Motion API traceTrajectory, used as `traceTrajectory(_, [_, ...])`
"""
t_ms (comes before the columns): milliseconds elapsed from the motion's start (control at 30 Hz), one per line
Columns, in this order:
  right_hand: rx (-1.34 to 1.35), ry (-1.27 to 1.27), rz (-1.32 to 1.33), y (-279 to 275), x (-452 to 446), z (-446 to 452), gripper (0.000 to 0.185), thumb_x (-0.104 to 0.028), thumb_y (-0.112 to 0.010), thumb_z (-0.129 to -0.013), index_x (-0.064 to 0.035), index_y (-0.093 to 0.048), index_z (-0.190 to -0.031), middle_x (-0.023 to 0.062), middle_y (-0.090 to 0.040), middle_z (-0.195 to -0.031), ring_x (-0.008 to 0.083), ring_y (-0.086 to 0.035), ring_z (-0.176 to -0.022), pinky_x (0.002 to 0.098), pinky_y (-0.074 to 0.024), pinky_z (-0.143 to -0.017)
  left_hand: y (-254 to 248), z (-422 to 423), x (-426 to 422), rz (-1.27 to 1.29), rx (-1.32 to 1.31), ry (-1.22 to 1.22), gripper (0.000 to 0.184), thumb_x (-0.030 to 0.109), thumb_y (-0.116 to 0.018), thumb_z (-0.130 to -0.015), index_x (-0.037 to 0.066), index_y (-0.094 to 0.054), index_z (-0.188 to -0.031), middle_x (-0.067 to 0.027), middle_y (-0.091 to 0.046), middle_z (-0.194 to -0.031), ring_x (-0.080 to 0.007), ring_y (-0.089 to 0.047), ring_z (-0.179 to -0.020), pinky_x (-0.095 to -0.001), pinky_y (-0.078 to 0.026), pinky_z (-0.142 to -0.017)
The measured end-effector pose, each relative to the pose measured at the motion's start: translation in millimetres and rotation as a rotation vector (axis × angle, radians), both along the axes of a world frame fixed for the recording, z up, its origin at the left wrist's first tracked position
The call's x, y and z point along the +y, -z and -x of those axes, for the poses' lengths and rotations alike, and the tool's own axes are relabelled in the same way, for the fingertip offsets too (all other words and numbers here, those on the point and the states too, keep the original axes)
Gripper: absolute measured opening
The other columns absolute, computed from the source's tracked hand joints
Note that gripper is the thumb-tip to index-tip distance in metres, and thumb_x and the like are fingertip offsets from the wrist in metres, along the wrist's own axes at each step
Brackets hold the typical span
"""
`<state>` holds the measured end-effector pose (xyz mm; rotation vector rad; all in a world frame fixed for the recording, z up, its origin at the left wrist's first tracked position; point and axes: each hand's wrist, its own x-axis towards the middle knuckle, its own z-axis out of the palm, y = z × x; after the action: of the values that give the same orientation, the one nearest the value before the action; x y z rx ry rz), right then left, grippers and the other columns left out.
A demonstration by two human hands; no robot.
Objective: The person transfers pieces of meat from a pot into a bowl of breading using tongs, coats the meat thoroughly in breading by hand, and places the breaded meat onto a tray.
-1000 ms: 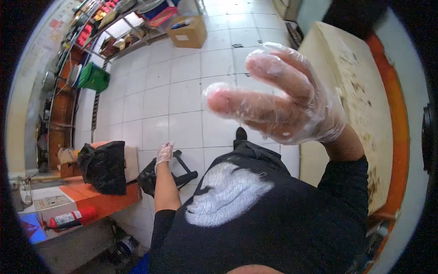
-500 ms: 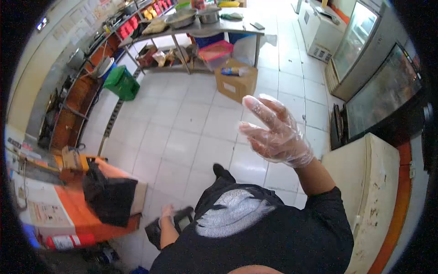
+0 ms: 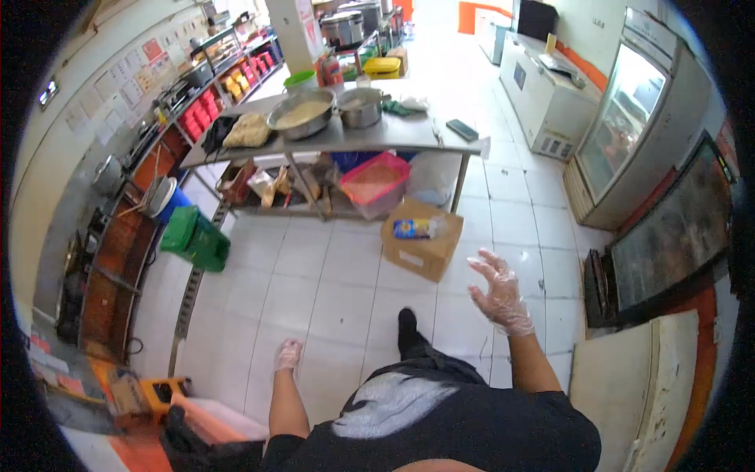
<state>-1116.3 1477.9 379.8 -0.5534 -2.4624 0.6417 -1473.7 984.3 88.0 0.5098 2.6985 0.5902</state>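
My right hand (image 3: 501,295), in a clear plastic glove, is raised at the right of the head view. Its fingers are apart and slightly bent, with nothing in them. Nearest to it is a cardboard box (image 3: 417,256) on the floor, with a blue and yellow packet (image 3: 414,229) on top; they do not touch. My left hand (image 3: 289,355), gloved likewise, hangs low over the tiles. It looks open and holds nothing I can see, though its fingers are foreshortened.
Ahead stands a metal table (image 3: 252,157) with a large basin (image 3: 301,114), a pot (image 3: 360,106) and a phone (image 3: 462,130). A pink-rimmed tub (image 3: 377,182) sits below. Left is a green bin (image 3: 195,237); right are a glass-door fridge (image 3: 629,118) and a white chest freezer (image 3: 543,94).
I have moved forward, so the table and box are closer. My right hand has come lower in view. My left hand has swung clear of the black object beside it.
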Motion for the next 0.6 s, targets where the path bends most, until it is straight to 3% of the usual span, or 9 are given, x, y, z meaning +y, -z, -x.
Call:
traceTrajectory(33, [0.0, 0.001, 0.025, 5.8, 18.5, 29.9, 0.051, -0.014, -0.075, -0.084, -0.0139, -0.065, -0.134, 0.0214, -0.054, -0.147, 0.0419, -0.054, -0.134, 0.0497, -0.047, -0.113, 11.2, 31.1, 15.6, 0.007, -0.06, 0.044, 0.042, 0.041, -0.054, -0.104, 0.004, -0.069, -0.117, -0.023, -0.07, -0.106, -0.0409, -0.068, -0.104, -0.0536, -0.054, -0.084])
traceTrajectory(100, [-0.057, 0.009, 0.062, 7.4, 52.9, 98.1, 0.05, -0.016, -0.076, -0.085, -0.0134, -0.065, -0.134, 0.0203, -0.056, -0.146, 0.042, -0.054, -0.135, 0.0481, -0.0458, -0.115, 69.0, 72.7, 7.6, 0.173, 0.39, 0.41, 0.028, 0.029, -0.057, -0.099, 0.011, -0.073, -0.112, -0.0194, -0.076, -0.1, -0.0398, -0.07, -0.104, -0.0523, -0.056, -0.088])
traceTrajectory(167, [0.007, -0.083, 0.045, 12.6, 89.4, 168.8, 0.048, -0.015, -0.076, -0.085, -0.0132, -0.066, -0.131, 0.0189, -0.059, -0.142, 0.0404, -0.056, -0.133, 0.0479, -0.0472, -0.114, 64.8, 83.1, 14.1, 0.495, 0.202, 0.503, 0.026, 0.023, -0.054, -0.099, 0.01, -0.073, -0.111, -0.0182, -0.076, -0.105, -0.0394, -0.072, -0.101, -0.0509, -0.057, -0.086])
traceTrajectory(267, [0.028, -0.214, 0.001, -21.5, 126.0, 278.9, 0.046, -0.014, -0.076, -0.083, -0.0127, -0.067, -0.128, 0.019, -0.061, -0.139, 0.0402, -0.059, -0.129, 0.0486, -0.0499, -0.11, 61.5, 93.6, 9.5, 0.265, -0.529, -0.038, 0.03, 0.025, -0.052, -0.101, 0.006, -0.072, -0.113, -0.0223, -0.073, -0.112, -0.0414, -0.069, -0.108, -0.0526, -0.056, -0.088])
traceTrajectory(333, [0.033, -0.287, -0.034, -30.5, 146.7, 351.8, 0.045, -0.013, -0.076, -0.082, -0.0124, -0.067, -0.127, 0.019, -0.062, -0.137, 0.0404, -0.061, -0.126, 0.0487, -0.0516, -0.108, 49.6, 118.0, 28.3, 0.165, -0.689, -0.359, 0.032, 0.026, -0.05, -0.102, 0.006, -0.072, -0.114, -0.023, -0.072, -0.114, -0.0414, -0.068, -0.109, -0.0528, -0.055, -0.09])
traceTrajectory(500, [0.076, -0.355, -0.066, -23.6, 186.0, 516.3, 0.044, -0.013, -0.077, -0.083, -0.0129, -0.069, -0.125, 0.0189, -0.064, -0.135, 0.0416, -0.064, -0.12, 0.0486, -0.0538, -0.104, 43.8, 216.6, 47.7, 0.199, -0.701, -0.42, 0.035, 0.028, -0.047, -0.104, 0.006, -0.071, -0.118, -0.0248, -0.07, -0.119, -0.0414, -0.067, -0.114, -0.0531, -0.053, -0.095])
traceTrajectory(600, [0.042, -0.27, -0.037, -1.0, 197.8, 591.7, 0.041, -0.011, -0.077, -0.083, -0.012, -0.07, -0.124, 0.0188, -0.064, -0.134, 0.0417, -0.064, -0.12, 0.0488, -0.0533, -0.103, 45.6, 298.2, 38.7, 0.362, -0.608, -0.214, 0.037, 0.029, -0.046, -0.105, 0.006, -0.071, -0.12, -0.0259, -0.069, -0.122, -0.0414, -0.066, -0.117, -0.0532, -0.052, -0.098])
